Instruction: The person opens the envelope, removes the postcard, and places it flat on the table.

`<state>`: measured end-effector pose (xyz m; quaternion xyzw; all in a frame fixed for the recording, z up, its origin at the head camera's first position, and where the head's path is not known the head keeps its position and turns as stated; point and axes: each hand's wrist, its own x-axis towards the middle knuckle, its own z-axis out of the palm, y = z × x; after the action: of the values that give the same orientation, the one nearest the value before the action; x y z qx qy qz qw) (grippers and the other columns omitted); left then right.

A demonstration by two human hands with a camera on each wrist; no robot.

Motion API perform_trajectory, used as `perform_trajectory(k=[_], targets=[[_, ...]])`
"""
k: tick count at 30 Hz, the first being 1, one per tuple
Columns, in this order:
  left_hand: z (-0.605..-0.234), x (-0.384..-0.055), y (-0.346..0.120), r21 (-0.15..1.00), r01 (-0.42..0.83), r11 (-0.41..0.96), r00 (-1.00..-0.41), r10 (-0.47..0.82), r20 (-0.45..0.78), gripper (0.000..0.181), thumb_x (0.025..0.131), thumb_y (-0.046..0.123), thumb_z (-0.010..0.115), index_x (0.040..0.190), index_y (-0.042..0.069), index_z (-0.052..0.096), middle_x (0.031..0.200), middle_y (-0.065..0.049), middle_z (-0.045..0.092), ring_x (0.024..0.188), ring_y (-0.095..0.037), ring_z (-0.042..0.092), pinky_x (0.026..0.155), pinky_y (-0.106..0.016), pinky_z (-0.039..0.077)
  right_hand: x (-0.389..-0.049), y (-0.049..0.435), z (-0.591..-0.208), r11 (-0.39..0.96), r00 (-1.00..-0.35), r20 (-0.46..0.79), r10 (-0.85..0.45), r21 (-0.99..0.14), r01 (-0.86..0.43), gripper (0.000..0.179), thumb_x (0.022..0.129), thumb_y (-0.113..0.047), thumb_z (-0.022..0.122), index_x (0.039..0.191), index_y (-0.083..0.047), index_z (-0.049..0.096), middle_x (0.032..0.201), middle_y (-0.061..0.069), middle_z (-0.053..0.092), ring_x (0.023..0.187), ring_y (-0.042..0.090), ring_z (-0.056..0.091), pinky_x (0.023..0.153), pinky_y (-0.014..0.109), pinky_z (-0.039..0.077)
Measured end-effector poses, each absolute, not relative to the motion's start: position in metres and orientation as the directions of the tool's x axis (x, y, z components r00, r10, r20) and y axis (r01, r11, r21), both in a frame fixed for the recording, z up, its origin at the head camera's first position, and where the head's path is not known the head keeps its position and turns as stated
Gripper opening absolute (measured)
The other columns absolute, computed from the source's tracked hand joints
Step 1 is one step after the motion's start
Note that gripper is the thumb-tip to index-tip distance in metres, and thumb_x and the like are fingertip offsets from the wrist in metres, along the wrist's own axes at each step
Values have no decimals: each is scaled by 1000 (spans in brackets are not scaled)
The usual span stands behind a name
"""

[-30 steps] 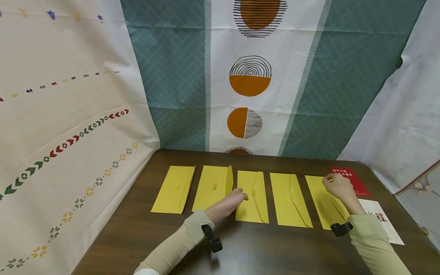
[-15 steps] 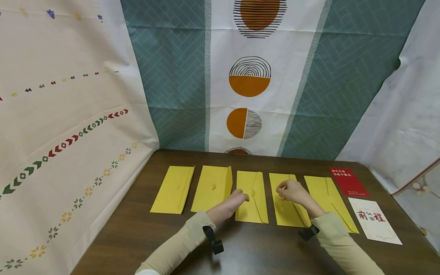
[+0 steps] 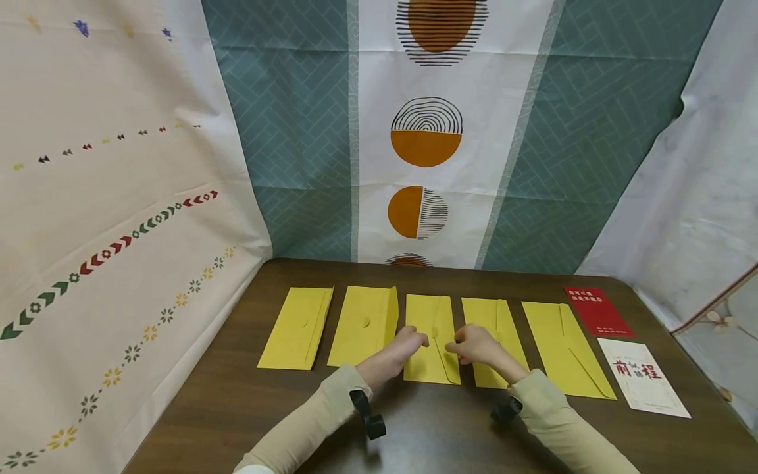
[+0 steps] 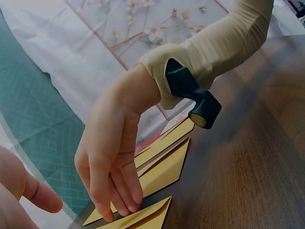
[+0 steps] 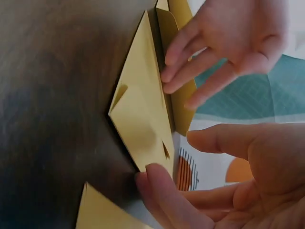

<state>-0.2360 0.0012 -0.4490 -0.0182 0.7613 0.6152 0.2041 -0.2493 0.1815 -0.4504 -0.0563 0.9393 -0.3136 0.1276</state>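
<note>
Five yellow envelopes lie in a row, several with a visible flap edge. My left hand hovers by the left edge of the middle envelope, its fingers loosely bent and spread in the right wrist view. At that envelope's right edge is my right hand, overlapping the fourth envelope in the head view. In the right wrist view, a gap separates the right thumb from the fingers, with the fingertips right at the near envelope's edge. Neither hand holds anything.
Two more envelopes lie on the left, and a fifth envelope on the right. Beyond it are a red card and a white card on the brown table. Cloth hangings enclose the back and sides.
My right hand has moved left from the fifth envelope, over the fourth, to the middle envelope's right edge, uncovering the two cards. The left hand has hardly moved.
</note>
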Motion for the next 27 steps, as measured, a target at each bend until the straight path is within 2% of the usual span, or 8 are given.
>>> perform_trajectory(k=[4, 10, 13, 15, 18, 20, 22, 27], targets=[[-448, -237, 3, 929, -287, 235, -919, 206, -336, 71, 83, 9, 52, 146, -11, 26, 155, -27, 22, 144, -45, 18, 116, -58, 18, -247, 176, -451, 817, -967, -190, -168, -576, -28, 45, 84, -22, 72, 53, -12, 42, 49, 1, 50, 49, 18, 59, 47, 21, 36], [-447, -240, 4, 935, -305, 182, -920, 199, -339, 68, 82, 8, 51, 144, -9, 32, 154, -25, 26, 142, -47, 21, 115, -59, 19, -248, 170, -457, 849, -966, -211, -150, -528, -17, 37, 79, -30, 77, 63, -6, 53, 54, 2, 52, 47, 14, 47, 46, 22, 31], [-447, -240, 4, 937, -306, 170, -919, 204, -337, 66, 82, 7, 51, 143, -10, 35, 152, -25, 30, 139, -49, 25, 113, -60, 22, -249, 168, -461, 869, -964, -222, -146, -494, -18, 38, 78, -31, 78, 65, -6, 52, 54, 0, 45, 47, 12, 40, 46, 22, 29], [-448, -241, 5, 942, -298, 153, -924, 201, -325, 54, 81, 5, 50, 131, -12, 44, 150, -25, 34, 137, -47, 29, 111, -59, 26, -249, 167, -463, 876, -965, -220, -145, -481, -22, 39, 78, -31, 78, 64, -6, 51, 54, 0, 41, 47, 12, 38, 46, 22, 28], [-449, -243, 6, 951, -285, 122, -933, 191, -304, 41, 79, 3, 50, 117, -12, 50, 149, -26, 35, 140, -43, 28, 110, -59, 29, -250, 166, -465, 879, -964, -222, -143, -476, -21, 38, 78, -30, 78, 68, -6, 51, 56, 1, 42, 48, 14, 39, 47, 23, 30], [-449, -245, 6, 953, -283, 110, -935, 191, -300, 40, 80, 2, 49, 117, -12, 49, 150, -27, 33, 141, -42, 26, 111, -58, 29, -250, 167, -465, 878, -965, -221, -138, -479, -16, 37, 78, -29, 79, 71, -4, 52, 58, 2, 44, 49, 14, 41, 47, 23, 31], [-448, -245, 5, 952, -287, 102, -935, 187, -302, 54, 80, 3, 50, 132, -13, 41, 152, -28, 28, 142, -44, 24, 111, -58, 28, -250, 168, -465, 877, -966, -219, -134, -481, -13, 36, 78, -28, 79, 74, -3, 52, 59, 3, 45, 50, 15, 43, 48, 23, 32], [-446, -245, 1, 953, -290, 89, -938, 170, -302, 75, 80, 4, 50, 146, -14, 19, 155, -30, 18, 139, -47, 25, 112, -57, 27, -249, 170, -467, 873, -968, -211, -138, -487, -18, 35, 80, -27, 77, 82, -1, 53, 64, 5, 47, 53, 16, 45, 49, 24, 34]])
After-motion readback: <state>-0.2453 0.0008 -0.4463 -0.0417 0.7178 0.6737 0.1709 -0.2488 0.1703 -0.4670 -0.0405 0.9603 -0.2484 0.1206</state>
